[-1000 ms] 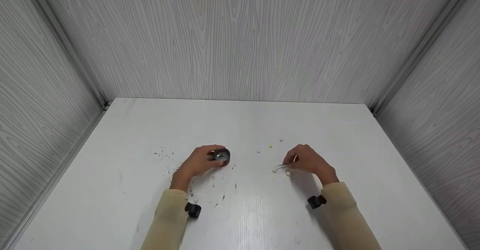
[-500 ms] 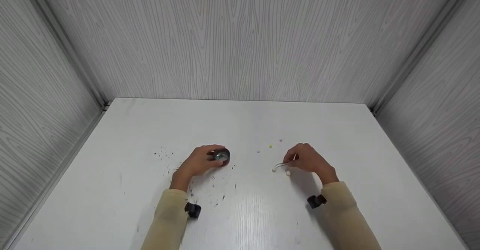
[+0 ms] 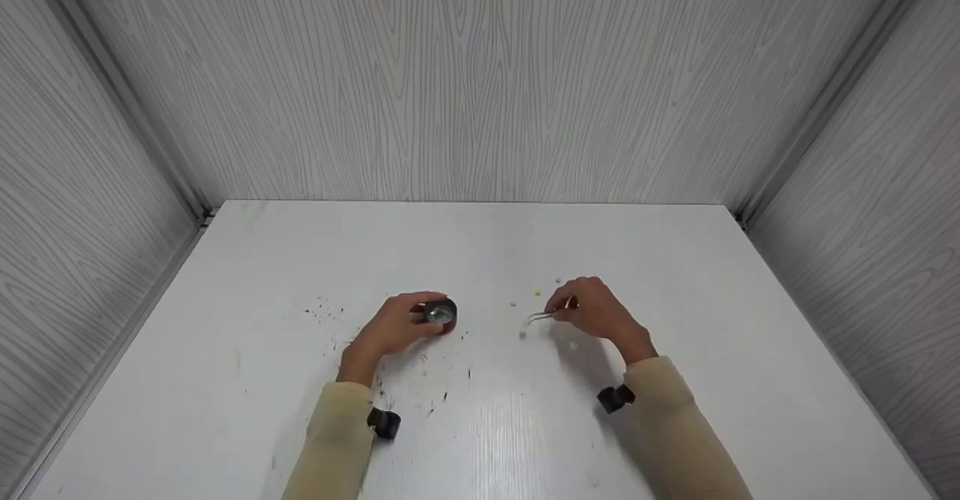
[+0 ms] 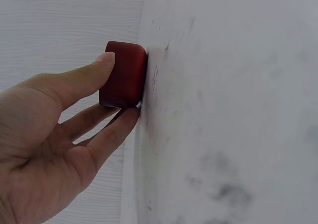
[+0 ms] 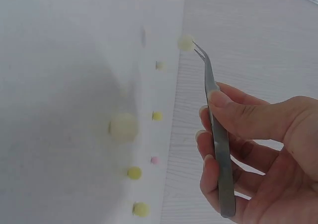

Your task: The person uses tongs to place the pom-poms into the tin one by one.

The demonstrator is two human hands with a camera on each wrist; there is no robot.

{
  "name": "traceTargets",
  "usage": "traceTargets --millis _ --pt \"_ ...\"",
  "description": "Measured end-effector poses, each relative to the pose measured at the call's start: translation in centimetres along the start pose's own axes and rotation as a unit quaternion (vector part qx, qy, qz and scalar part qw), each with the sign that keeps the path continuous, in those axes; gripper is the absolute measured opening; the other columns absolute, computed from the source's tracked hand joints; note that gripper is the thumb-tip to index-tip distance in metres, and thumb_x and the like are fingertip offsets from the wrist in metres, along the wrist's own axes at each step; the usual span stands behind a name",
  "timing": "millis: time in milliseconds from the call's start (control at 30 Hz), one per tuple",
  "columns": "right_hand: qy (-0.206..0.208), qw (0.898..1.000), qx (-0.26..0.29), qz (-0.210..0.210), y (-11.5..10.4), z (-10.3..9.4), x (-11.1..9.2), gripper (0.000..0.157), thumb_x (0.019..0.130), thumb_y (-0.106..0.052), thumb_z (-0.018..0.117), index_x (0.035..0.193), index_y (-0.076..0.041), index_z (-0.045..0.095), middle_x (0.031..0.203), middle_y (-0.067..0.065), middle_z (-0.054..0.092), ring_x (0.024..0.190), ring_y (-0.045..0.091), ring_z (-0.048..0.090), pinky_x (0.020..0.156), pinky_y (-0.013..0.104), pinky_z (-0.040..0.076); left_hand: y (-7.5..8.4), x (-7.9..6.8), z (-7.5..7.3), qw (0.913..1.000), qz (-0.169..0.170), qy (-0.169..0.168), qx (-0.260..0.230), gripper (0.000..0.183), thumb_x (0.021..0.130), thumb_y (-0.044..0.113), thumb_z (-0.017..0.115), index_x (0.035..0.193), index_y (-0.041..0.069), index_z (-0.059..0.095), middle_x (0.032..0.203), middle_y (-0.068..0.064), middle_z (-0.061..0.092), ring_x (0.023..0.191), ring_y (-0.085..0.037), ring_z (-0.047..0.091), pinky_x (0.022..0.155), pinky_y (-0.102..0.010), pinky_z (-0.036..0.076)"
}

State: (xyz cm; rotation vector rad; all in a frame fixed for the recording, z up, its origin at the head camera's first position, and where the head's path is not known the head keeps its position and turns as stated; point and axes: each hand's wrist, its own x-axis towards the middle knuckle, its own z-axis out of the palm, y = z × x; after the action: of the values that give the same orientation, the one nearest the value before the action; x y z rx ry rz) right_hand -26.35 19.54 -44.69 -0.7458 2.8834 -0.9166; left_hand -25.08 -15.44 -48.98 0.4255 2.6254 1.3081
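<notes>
My left hand (image 3: 394, 329) grips a small round pot (image 3: 450, 314), thumb on one side and fingers on the other. In the left wrist view the pot's red outer wall (image 4: 126, 75) shows, standing low at the tabletop. My right hand (image 3: 594, 309) pinches metal tweezers (image 5: 217, 134) with fine bent tips, the thumb pressing along their side. A pale round bead (image 5: 186, 41) is right at the tips, set apart from the beads on the tabletop. Beyond the tweezers lie a yellow bead (image 3: 538, 292), a small pale bead (image 3: 514, 304) and a pinkish bead (image 5: 154, 160).
A larger cream bead (image 5: 122, 127) lies on the white table (image 3: 262, 260) near the right hand. More yellow beads (image 5: 134, 173) show in the right wrist view. Dark specks (image 3: 322, 309) are scattered around the left hand. Grey wood-grain panels (image 3: 480, 80) enclose the table's back and sides.
My right hand has moved left and slightly away from me with the tweezers, and the pale bead at their tips has shifted left too. The left hand still holds the pot in place.
</notes>
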Motion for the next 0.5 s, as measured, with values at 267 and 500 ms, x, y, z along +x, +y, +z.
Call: traceTargets --millis 267,500 --pt "0.022 1.000 0.010 -0.019 -2.4 1.8 2.4 0.013 0.090 0.000 0.076 0.096 -0.008 0.083 0.091 0.008 0.078 0.082 0.020 0.066 0.073 0.032 0.054 -0.1 0.1 0.1 1.0000 -0.001 0.002 0.003 0.053 0.096 0.011 0.073 0.147 0.012 0.058 0.149 -0.019 0.058 0.135 -0.042 0.058 0.114 -0.055 0.048" --pt "0.043 0.999 0.008 -0.023 -4.3 4.1 4.0 0.013 0.091 0.002 0.075 0.097 -0.007 0.083 0.092 0.009 0.077 0.083 0.018 0.067 0.072 0.033 0.057 0.0 0.2 0.1 1.0000 -0.002 -0.001 0.006 0.054 0.097 0.011 0.073 0.148 0.012 0.057 0.150 -0.018 0.057 0.136 -0.041 0.058 0.115 -0.055 0.047"
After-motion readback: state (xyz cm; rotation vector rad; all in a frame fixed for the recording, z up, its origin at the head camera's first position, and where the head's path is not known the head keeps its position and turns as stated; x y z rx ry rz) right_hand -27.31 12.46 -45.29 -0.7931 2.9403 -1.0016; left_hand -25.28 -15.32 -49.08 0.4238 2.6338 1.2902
